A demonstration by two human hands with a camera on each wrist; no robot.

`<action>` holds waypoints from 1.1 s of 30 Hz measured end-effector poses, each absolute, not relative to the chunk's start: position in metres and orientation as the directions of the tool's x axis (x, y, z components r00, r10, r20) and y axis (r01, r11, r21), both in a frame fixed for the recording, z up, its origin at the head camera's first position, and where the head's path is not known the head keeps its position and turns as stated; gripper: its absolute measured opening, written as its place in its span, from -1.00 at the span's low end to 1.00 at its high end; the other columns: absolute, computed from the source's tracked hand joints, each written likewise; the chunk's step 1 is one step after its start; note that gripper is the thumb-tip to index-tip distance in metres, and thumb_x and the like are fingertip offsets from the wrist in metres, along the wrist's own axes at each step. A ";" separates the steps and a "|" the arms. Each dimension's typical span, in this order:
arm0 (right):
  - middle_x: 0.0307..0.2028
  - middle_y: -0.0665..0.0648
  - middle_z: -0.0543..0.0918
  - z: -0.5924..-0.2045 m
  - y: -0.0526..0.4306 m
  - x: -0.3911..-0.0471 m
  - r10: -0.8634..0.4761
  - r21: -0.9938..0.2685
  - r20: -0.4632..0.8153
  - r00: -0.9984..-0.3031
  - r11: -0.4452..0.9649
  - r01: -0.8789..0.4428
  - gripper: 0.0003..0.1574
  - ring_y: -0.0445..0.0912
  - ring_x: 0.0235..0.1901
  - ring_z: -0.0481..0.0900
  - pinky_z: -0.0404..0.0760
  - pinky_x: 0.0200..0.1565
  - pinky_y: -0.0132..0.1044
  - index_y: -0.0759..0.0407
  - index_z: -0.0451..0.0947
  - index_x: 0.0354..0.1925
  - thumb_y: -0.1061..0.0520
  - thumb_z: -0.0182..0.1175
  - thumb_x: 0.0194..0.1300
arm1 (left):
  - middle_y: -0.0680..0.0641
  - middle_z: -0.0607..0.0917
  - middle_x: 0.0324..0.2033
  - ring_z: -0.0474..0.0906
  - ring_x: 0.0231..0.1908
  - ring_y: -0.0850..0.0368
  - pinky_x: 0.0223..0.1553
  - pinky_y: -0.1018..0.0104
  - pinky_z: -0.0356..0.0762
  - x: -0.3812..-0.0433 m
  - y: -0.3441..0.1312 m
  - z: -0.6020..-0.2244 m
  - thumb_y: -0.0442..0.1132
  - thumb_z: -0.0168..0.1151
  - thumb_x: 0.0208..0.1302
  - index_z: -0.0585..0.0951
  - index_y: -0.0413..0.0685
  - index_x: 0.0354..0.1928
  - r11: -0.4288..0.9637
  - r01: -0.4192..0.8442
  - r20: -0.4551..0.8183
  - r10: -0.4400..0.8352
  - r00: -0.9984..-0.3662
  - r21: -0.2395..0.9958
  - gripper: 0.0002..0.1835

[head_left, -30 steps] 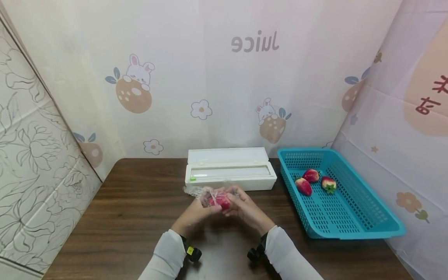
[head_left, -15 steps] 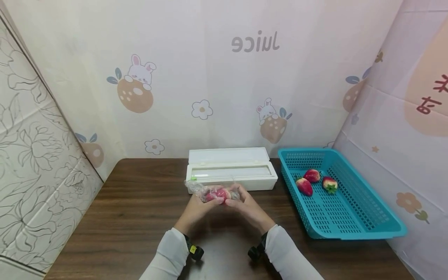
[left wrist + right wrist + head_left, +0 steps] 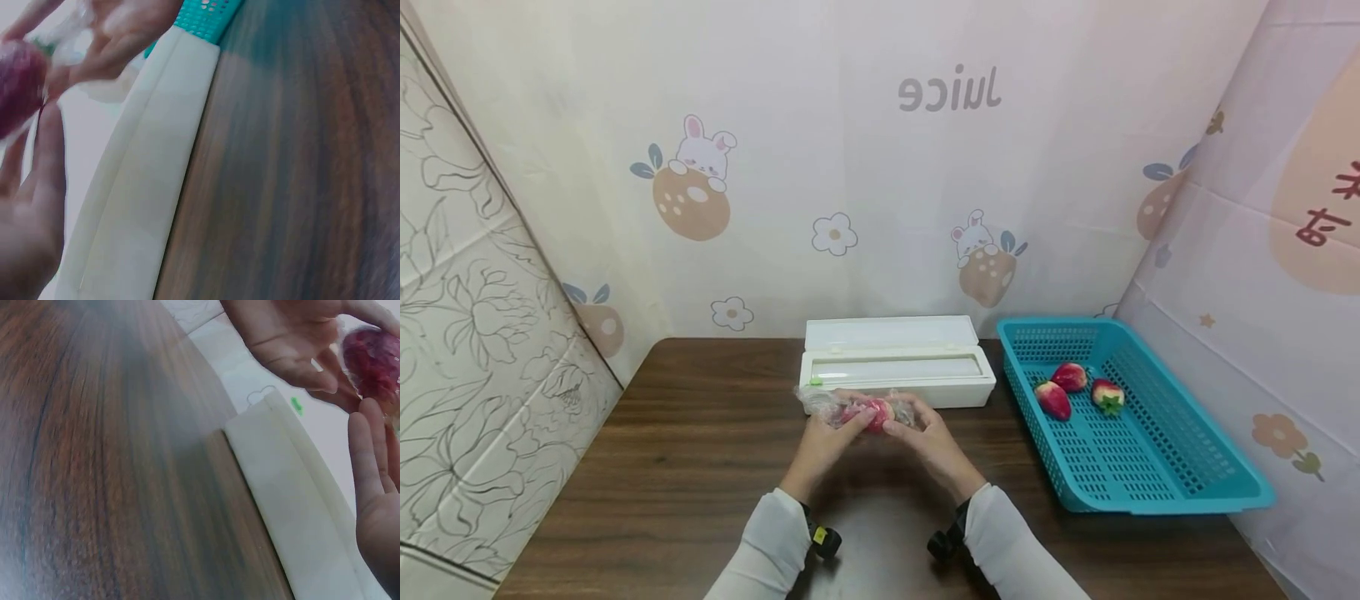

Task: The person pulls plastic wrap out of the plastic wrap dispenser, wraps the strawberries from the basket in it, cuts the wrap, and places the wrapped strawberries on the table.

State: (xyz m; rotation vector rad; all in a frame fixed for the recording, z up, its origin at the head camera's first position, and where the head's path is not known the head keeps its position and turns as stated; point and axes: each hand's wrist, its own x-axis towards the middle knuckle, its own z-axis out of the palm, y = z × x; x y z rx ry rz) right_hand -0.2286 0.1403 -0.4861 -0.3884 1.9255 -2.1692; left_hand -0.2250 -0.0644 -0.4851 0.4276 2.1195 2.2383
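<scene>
A red strawberry [image 3: 878, 416] with clear cling film around it is held between both hands, in front of the white box. The left hand [image 3: 822, 443] pinches it from the left, thumb on the near side. From the right, the right hand [image 3: 938, 448] grips the strawberry's other end with thumb and fingers. Loose crumpled film sticks out past the left fingers. In the left wrist view the wrapped strawberry [image 3: 20, 84] shows at the edge, with green leaves toward the right hand. The right wrist view shows the film clinging to the strawberry [image 3: 374, 359]. Some fingertips are hidden behind it.
A white cling film box [image 3: 917, 393], lid raised and a green slider at its left end, stands behind the hands. To the right, a blue plastic basket [image 3: 1157, 492] holds three strawberries [image 3: 1054, 401]. The dark wooden table [image 3: 700, 467] meets a printed curtain at the back.
The hands have spread slightly around the strawberry, and its film now lies closer to it. The left thumb has shifted up onto the fruit. The basket and box stay where they were.
</scene>
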 end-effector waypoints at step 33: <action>0.30 0.04 0.40 -0.477 0.148 -0.227 -0.305 -0.947 0.179 -0.935 0.206 -0.248 -0.36 0.06 0.21 0.38 0.49 0.15 0.01 -0.12 0.42 0.29 0.01 0.39 0.30 | -0.10 0.65 0.06 0.57 0.03 0.05 0.16 0.04 0.49 -0.224 -0.058 -0.488 0.08 0.33 0.33 0.57 -0.10 0.17 -0.084 -0.012 0.001 0.155 -0.988 0.996 -0.48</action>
